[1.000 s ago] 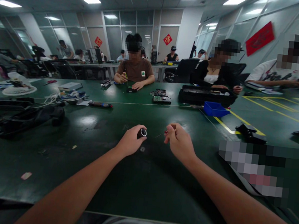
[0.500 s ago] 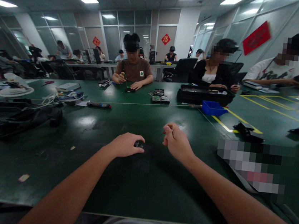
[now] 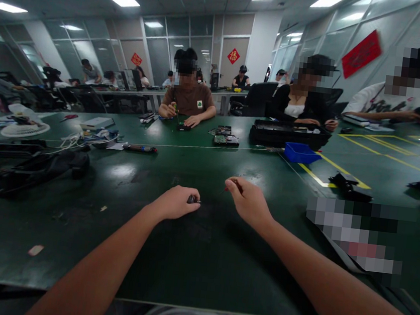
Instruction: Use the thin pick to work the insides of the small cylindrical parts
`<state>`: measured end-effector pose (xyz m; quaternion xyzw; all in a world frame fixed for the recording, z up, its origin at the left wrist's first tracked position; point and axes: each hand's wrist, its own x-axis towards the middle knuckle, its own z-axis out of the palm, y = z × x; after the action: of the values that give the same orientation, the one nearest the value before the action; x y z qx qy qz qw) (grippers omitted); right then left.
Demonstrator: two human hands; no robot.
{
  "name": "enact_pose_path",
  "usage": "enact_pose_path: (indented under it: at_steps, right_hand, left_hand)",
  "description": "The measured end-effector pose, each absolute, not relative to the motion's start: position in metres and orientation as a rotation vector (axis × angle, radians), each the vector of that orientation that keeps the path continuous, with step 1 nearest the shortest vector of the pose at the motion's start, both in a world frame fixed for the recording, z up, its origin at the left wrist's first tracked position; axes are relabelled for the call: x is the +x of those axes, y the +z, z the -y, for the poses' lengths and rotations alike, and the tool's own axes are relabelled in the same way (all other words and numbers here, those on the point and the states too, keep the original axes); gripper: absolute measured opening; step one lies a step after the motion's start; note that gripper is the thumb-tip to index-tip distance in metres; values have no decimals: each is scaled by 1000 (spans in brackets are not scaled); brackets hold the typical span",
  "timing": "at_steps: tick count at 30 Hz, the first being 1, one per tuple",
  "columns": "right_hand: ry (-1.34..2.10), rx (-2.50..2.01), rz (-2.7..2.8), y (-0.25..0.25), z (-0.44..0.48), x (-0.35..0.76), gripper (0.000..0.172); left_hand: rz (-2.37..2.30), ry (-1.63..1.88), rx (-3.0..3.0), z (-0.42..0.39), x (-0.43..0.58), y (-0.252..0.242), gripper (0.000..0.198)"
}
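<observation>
My left hand rests low on the green table, fingers curled round a small black cylindrical part with a silver rim. Only the part's tip shows past the fingers. My right hand hovers just to the right, pinched on a thin tool with a reddish handle whose tip points left toward the part. The two hands are a short gap apart.
Across the table a person works on a small device. Circuit boards, a black tray, a blue bin and a screwdriver lie beyond. Black bags and cables crowd the left. A blurred item lies right.
My left hand has dropped from a raised hold to the table surface, turning the black part downward. My right hand has shifted slightly, still pinching the thin tool.
</observation>
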<state>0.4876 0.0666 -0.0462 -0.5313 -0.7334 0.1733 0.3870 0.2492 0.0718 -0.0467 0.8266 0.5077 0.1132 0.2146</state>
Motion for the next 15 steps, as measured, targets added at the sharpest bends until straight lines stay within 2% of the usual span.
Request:
enact_pose_path:
  at_steps: [3,7,11,15]
  right_hand:
    - [427,-1327,1876,-46,-66,487,32]
    - [443,-1306,1880,-47,-67,487,32]
    - [447,-1298,1867,-48,-68,488,29]
    - [451,-1298,1870,-48,-68,488,29]
  left_hand:
    - [-1416,384,2201,-71,247,-41,18]
    - [-1362,587,1999,-75,239,-28,28]
    - [-1353,966,1635,-83,212,-12,31]
    - [-1187,1359,1106,-82,166,2,24]
